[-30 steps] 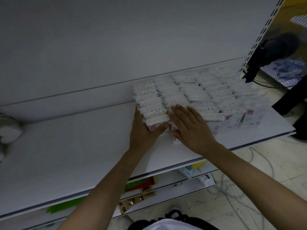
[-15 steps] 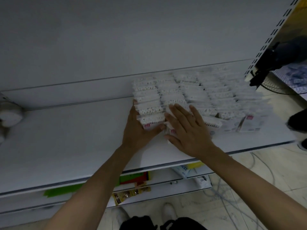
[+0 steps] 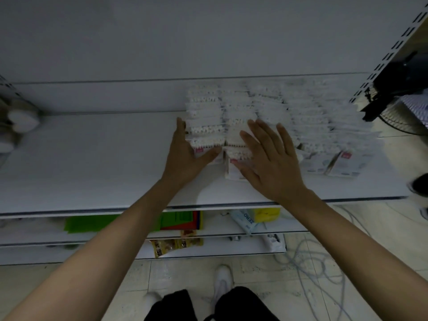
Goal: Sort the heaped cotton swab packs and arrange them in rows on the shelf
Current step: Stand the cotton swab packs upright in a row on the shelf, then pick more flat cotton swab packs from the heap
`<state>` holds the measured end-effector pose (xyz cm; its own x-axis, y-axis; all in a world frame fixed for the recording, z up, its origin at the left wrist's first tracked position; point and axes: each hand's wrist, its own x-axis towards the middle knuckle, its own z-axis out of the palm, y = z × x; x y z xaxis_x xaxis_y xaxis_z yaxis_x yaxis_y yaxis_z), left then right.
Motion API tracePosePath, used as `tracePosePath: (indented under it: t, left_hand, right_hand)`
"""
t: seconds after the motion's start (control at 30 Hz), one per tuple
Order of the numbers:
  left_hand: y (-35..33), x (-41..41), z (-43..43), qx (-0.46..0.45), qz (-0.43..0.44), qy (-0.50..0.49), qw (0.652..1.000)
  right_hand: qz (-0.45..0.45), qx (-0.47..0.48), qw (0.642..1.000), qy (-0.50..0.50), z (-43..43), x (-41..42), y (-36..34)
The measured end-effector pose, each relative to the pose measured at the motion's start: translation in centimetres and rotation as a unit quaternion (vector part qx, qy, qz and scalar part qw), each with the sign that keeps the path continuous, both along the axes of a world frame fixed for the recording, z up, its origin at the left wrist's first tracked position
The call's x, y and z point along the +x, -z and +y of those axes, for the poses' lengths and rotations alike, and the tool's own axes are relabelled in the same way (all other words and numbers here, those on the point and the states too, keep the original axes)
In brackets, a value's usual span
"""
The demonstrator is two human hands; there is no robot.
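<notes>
Several rows of clear cotton swab packs lie overlapped on the white shelf, filling its right half from the back wall forward. My left hand lies flat against the left side of the leftmost row, with its thumb across the front pack. My right hand rests with straight, spread fingers on top of the second row, covering most of the front pack there. Neither hand grips a pack.
White round objects sit at the shelf's far left. Lower shelves hold green sheets, snack packets and a tissue pack. A black fan stands at the right past the slotted upright. Cables lie on the floor.
Both hands stay on the two left rows. My right hand's fingers have spread wider and slid slightly forward over the second row; the camera has tilted down.
</notes>
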<state>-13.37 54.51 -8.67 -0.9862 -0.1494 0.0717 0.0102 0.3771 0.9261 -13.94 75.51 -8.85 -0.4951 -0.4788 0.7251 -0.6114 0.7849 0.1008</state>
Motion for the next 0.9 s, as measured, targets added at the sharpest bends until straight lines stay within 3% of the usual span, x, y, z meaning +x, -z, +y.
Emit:
tracePosePath:
  t: [0.1,0.3,0.53,0.7,0.9]
  left_hand:
    - [-0.9,0.7,-0.7,-0.04,-0.012,-0.013,0.999]
    - [-2.4,2.3,-1.5,-0.208,0.069,0.018,0.976]
    - [-5.3,5.7,-6.8,-0.435,0.203,0.129,0.868]
    - [-8.7,13.1,-17.7,-0.502,0.197,0.022,0.842]
    - [-11.4,27.5,-33.4,-0.526,0.145,-0.168,0.821]
  right_hand:
    - [-0.014,-0.021,1.0,0.005,1.9,-0.1,-0.1]
    - [-0.065,-0.011,0.998,0.007,2.5,-0.4,-1.6]
    - [-0.054,-0.027,0.998,-0.006,-6.2,3.9,-5.4]
    - [-0.062,-0.05,0.992,-0.095,-19.2,8.7,-8.9]
    - [-0.088,-0.08,0.969,-0.217,-37.9,16.2,-12.1]
